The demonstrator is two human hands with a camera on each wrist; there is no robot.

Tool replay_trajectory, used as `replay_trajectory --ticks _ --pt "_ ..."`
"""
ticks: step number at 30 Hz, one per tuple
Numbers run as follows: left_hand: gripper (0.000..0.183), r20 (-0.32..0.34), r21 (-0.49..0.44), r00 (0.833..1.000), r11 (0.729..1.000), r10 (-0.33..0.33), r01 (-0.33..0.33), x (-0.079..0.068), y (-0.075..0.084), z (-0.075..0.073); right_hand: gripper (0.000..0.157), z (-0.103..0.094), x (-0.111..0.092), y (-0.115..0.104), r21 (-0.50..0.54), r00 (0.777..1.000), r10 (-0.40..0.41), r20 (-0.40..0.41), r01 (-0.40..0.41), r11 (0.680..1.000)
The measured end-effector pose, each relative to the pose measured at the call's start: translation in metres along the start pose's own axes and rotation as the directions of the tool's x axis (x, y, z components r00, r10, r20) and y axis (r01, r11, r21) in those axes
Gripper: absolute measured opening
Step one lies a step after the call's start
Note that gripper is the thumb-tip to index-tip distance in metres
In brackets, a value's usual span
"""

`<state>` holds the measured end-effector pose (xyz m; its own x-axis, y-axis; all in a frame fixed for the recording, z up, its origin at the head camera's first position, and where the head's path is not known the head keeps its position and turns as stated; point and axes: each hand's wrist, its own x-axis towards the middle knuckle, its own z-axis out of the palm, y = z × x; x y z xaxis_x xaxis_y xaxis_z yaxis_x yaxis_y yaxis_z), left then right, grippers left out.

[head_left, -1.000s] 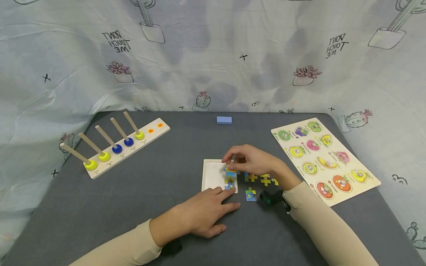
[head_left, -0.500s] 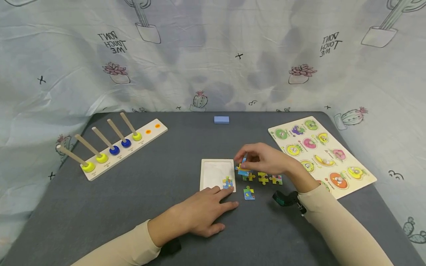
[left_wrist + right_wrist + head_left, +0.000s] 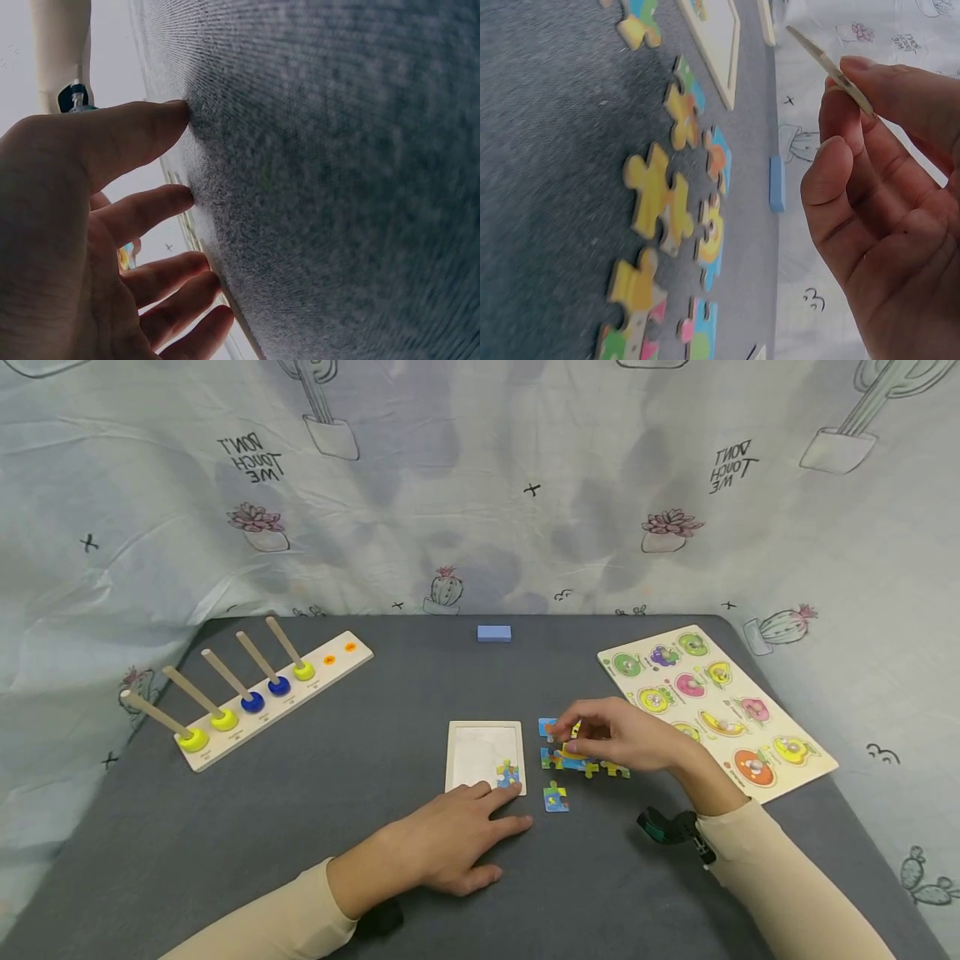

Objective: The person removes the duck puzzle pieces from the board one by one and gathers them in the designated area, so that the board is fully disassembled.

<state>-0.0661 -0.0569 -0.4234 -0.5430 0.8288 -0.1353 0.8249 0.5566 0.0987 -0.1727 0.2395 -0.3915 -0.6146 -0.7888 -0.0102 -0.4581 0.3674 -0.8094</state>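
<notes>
My right hand (image 3: pixel 622 735) pinches a thin jigsaw piece (image 3: pixel 814 51) between thumb and fingers, above several loose pieces to the right of the shallow wooden tray (image 3: pixel 468 747). In the right wrist view the held piece appears nearly edge-on, its picture side mostly hidden. My left hand (image 3: pixel 446 843) lies at the tray's front edge, fingers spread and fairly straight, with nothing in its grasp. Blue and yellow jigsaw pieces (image 3: pixel 507 774) sit in the tray's front right corner. A loose corner piece (image 3: pixel 556 798) lies apart from the others, nearer the front.
At the left stands a peg board (image 3: pixel 285 700) with tall sticks and yellow and blue rings. A fruit knob puzzle board (image 3: pixel 697 681) lies at the right, close to my right forearm. A blue block (image 3: pixel 494 633) is near the back edge.
My right hand has moved right, carrying the jigsaw piece from over the tray to above the loose pieces. My left hand stays at the tray's front edge.
</notes>
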Motion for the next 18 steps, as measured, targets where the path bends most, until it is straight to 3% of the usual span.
replay_trajectory --ticks 11,18 --pt "0.063 -0.007 -0.01 1.0 1.0 0.014 -0.014 -0.001 -0.002 0.002 0.022 0.005 -0.023 0.011 -0.015 0.997 0.066 -0.025 -0.067 0.998" --pt "0.063 -0.01 -0.003 1.0 1.0 0.014 -0.014 -0.001 -0.002 0.002 0.019 0.015 -0.032 0.024 -0.002 0.999 0.038 -0.023 -0.038 0.999"
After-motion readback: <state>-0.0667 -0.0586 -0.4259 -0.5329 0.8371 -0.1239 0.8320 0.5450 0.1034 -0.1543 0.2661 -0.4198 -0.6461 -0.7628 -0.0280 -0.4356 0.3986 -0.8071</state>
